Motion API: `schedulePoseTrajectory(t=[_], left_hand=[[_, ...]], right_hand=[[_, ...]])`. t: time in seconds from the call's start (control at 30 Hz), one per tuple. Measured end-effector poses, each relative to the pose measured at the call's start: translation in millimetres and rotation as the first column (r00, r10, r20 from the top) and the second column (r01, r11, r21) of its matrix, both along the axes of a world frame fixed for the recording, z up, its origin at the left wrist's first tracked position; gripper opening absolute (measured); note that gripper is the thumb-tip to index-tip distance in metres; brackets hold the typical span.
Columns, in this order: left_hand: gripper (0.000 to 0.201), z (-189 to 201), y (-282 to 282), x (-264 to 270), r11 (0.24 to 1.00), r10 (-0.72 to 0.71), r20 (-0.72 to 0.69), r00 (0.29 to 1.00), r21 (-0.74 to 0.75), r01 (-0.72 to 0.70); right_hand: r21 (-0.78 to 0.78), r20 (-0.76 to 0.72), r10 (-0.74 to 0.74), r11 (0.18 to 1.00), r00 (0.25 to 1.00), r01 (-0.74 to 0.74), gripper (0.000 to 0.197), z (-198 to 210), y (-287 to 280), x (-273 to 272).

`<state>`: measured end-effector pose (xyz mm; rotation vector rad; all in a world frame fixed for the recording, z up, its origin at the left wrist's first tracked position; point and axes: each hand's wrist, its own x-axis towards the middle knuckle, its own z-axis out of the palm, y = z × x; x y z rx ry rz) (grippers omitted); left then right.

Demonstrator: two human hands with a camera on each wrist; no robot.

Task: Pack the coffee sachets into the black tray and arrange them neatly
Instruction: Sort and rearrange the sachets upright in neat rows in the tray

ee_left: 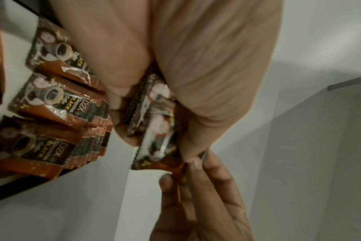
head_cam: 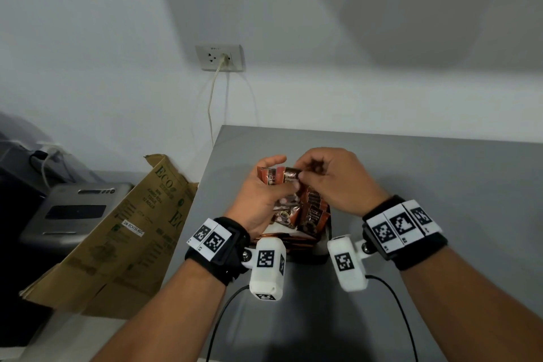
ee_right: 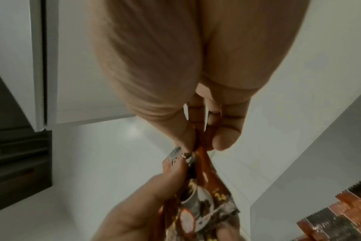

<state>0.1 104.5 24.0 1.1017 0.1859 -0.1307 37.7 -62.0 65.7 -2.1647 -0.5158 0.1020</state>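
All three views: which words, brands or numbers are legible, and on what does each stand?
"D2X" and "BLACK": sachets in the black tray, e.g. sachet.
"D2X": tray sachet.
"ECO": cardboard box.
Box sticker: too small to read.
Left hand and right hand: blurred sachet print.

Coffee sachets [ee_left: 52,104]: glossy foil-look plastic w/ crimped, serrated ends. Bench [head_cam: 426,173]: smooth matt grey. Cardboard box [head_cam: 123,232]: matt brown, creased. Wrist straps [head_cam: 223,256]: black cloth, w/ white matt plastic camera housings [head_cam: 269,267].
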Motion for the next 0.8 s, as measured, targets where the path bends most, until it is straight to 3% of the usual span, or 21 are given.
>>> schedulePoseTrajectory(t=[0.1, 0.17, 0.37, 0.57, 0.8], left_hand=[[0.042, -5.8, 12.8, 2.4, 0.988, 0.147, -0.085, 0.986, 0.053, -0.142], [0.036, -10.9, 24.0, 2.4, 0.978, 0.202, -0.116, 0.972, 0.074, -0.194], [0.037, -21.7, 35.2, -4.0, 0.974, 0.210, -0.167, 0.963, 0.120, -0.192], [0.034, -28.6, 31.9, -7.8, 0.972, 0.188, -0.181, 0.965, 0.178, -0.156], [0.029, -32.6, 33.7, -12.5, 0.966, 0.157, -0.175, 0.972, 0.234, -0.114]], right_hand=[[-0.001, 0.007, -0.118, 0.993, 0.993, 0.118, 0.018, -6.7, -12.1, 10.8], [-0.102, -0.015, -0.142, 0.985, 0.990, 0.140, 0.018, -21.2, -18.1, 13.5], [-0.410, -0.151, -0.060, 0.912, 0.987, -0.007, 0.023, -76.2, -19.4, 7.1], [-0.538, -0.078, -0.001, 0.842, 0.997, -0.042, 0.026, -107.5, -16.9, 3.3], [-0.560, 0.085, 0.098, 0.828, 0.992, -0.034, 0.044, -125.2, -26.0, 0.7]])
